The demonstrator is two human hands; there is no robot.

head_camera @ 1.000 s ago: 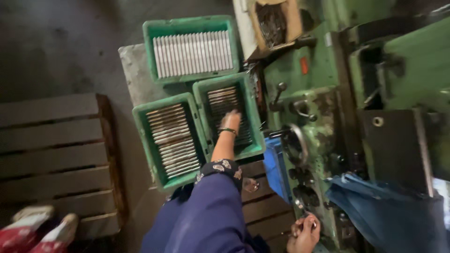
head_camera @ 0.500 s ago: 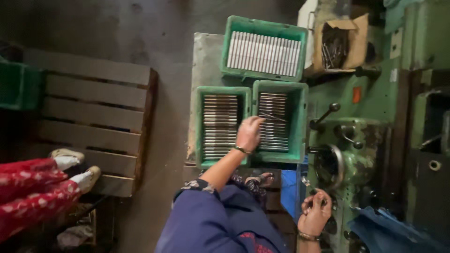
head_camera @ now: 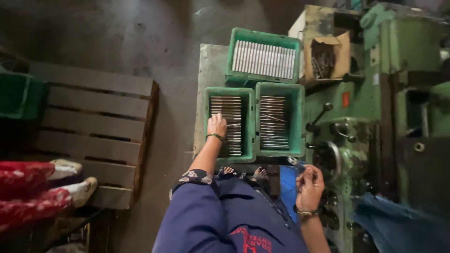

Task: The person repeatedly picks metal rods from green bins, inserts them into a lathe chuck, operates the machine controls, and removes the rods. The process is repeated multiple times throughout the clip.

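Resting left hand (head_camera: 217, 125) on rods (head_camera: 227, 122) in crate (head_camera: 207, 122), right hand (head_camera: 309, 186) pinching rod (head_camera: 296, 162)

The left hand (head_camera: 217, 125) is covering several metal rods (head_camera: 233, 112) — its fingers are staying unseen. The right hand (head_camera: 309, 186) is pinching something too small to identify.

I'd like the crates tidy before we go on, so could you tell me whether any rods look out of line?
Yes: in the right crate, one rod lies slanted across the neat rows. The left hand rests on the rods in the left crate, which look even.
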